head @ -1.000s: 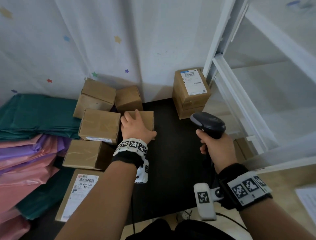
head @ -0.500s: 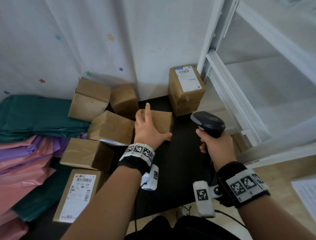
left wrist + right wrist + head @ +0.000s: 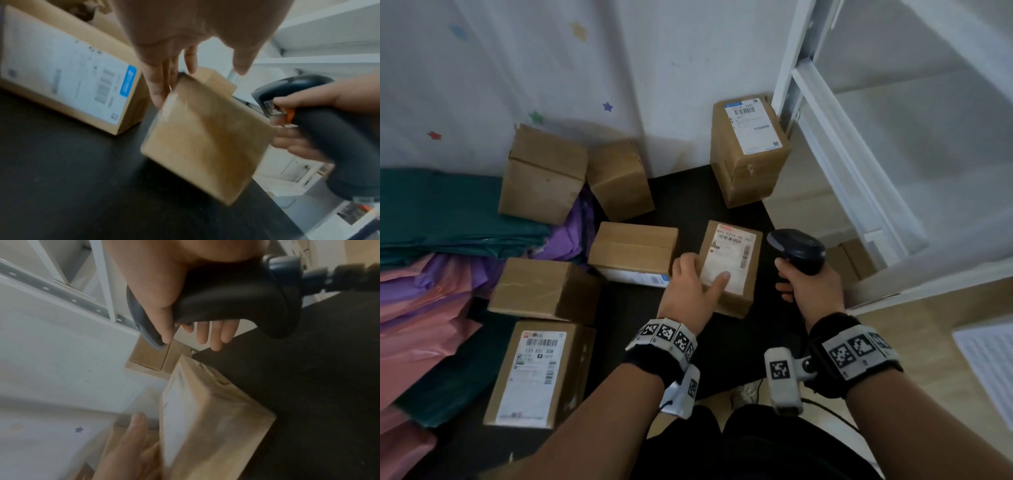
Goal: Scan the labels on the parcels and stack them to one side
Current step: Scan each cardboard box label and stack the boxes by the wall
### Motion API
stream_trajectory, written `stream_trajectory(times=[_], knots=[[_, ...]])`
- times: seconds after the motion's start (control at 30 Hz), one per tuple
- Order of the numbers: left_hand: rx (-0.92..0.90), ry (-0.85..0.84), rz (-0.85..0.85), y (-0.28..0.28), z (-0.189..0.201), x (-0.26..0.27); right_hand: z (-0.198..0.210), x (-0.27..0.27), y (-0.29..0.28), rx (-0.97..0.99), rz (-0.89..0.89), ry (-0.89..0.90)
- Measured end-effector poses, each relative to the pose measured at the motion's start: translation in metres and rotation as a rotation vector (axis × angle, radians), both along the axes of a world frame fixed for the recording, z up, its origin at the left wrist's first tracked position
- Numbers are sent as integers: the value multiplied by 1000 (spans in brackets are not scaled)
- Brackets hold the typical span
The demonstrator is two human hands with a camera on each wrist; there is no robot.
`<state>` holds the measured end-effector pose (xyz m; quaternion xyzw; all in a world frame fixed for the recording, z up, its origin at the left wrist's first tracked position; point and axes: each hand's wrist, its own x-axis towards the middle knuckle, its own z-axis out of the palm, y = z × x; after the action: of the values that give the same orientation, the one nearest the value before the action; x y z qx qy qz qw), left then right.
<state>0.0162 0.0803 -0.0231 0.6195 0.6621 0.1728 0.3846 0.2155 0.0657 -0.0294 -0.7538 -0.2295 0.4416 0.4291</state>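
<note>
The right hand (image 3: 812,295) is wrapped around the scanner (image 3: 798,249), whose head sits just right of the parcel (image 3: 732,263) and points up and left. The left hand (image 3: 692,291) grips that parcel's near-left corner, thumb pressed on the label (image 3: 730,261), which faces up. The parcel's long axis runs away from the person on the black mat (image 3: 732,339), so the barcode lies just left of the scanner.

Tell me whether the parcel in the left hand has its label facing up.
Label up. The parcel shows its white barcode label on top, the left hand holds its edge with the thumb across the label, beside the scanner.
</note>
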Motion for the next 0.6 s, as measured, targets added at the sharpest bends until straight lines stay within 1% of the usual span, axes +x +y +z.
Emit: stream_trajectory(times=[0.07, 0.17, 0.2, 0.3, 0.37, 0.43, 0.5, 0.6], knots=[[-155, -7, 25, 0, -6, 0, -7, -2, -2, -32, 17, 12], [-335, 114, -51, 1, -14, 3, -13, -5, -5, -85, 57, 22], [-379, 120, -70, 0, -15, 5, -14, -7, -6, -99, 79, 19], [-489, 47, -79, 0, -14, 7, -11, -11, -9, -128, 140, -42], [-490, -47, -56, 1, -10, 6, -4, -12, -10, -109, 144, -64], [-460, -163, -26, 3, -4, 3, 7, -11, -9, -64, 126, -28], [-427, -245, 4, 6, 5, 1, 20, -8, -6, -10, 107, 16], [-394, -369, 97, 13, 19, 0, 39, -6, 0, 80, 108, -5]])
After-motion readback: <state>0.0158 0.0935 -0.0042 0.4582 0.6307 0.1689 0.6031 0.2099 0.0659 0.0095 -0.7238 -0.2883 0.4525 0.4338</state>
